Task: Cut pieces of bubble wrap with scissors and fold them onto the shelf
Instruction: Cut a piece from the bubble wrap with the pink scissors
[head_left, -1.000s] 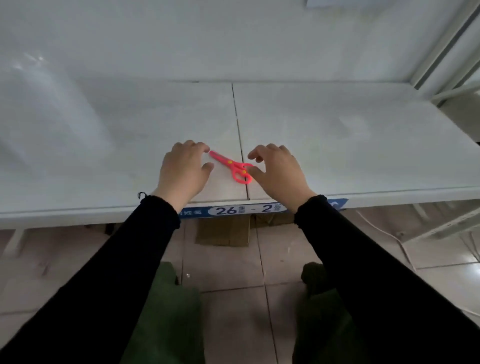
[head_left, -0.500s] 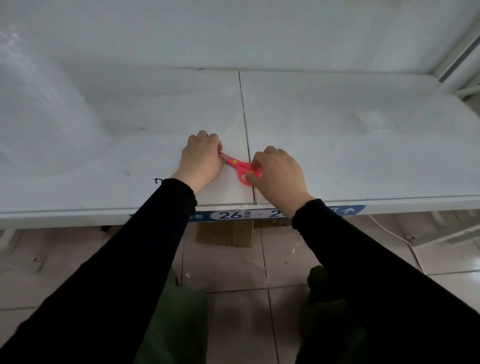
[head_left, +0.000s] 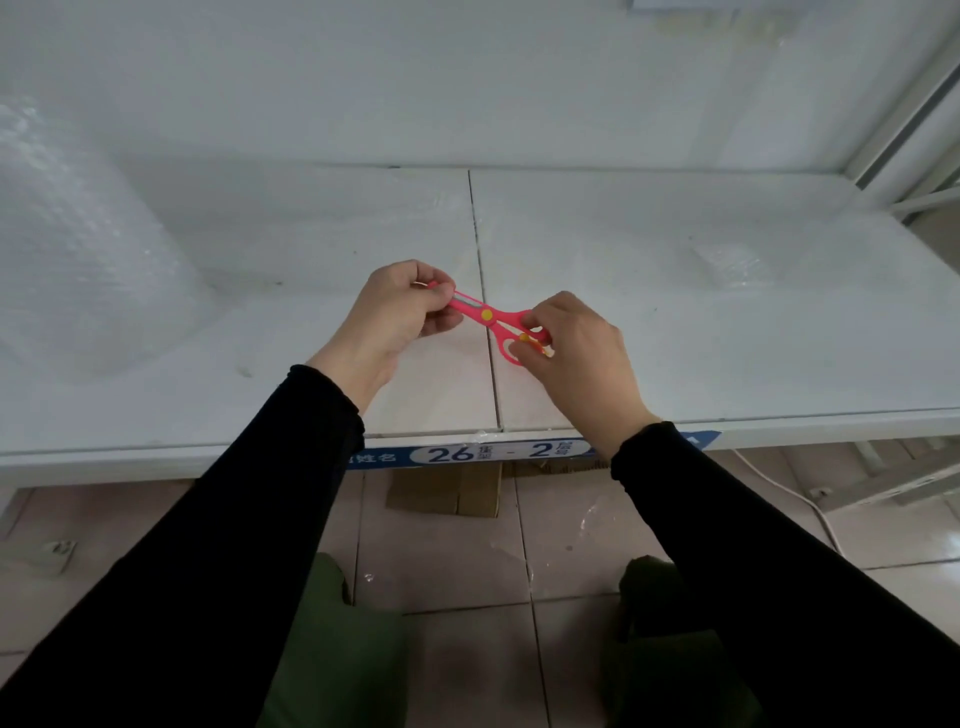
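Observation:
Small pink scissors (head_left: 488, 316) with a yellow pivot are held just above the white shelf (head_left: 675, 312), over its centre seam. My left hand (head_left: 400, 312) pinches the blade end. My right hand (head_left: 576, 348) grips the handle loops, which its fingers partly hide. A large roll of bubble wrap (head_left: 78, 249) stands on the shelf at the far left. A small folded piece of bubble wrap (head_left: 727, 262) lies on the shelf at the right.
The shelf's front edge carries a blue label (head_left: 498, 452) reading 26 - 2. Flat cardboard (head_left: 447, 493) lies on the tiled floor beneath. A white upright post (head_left: 904, 119) and a wall bound the shelf at the right and back.
The scissors lay on the shelf between my hands. Both hands closed on them and lifted them slightly off the surface. The camera view tilted upward a little.

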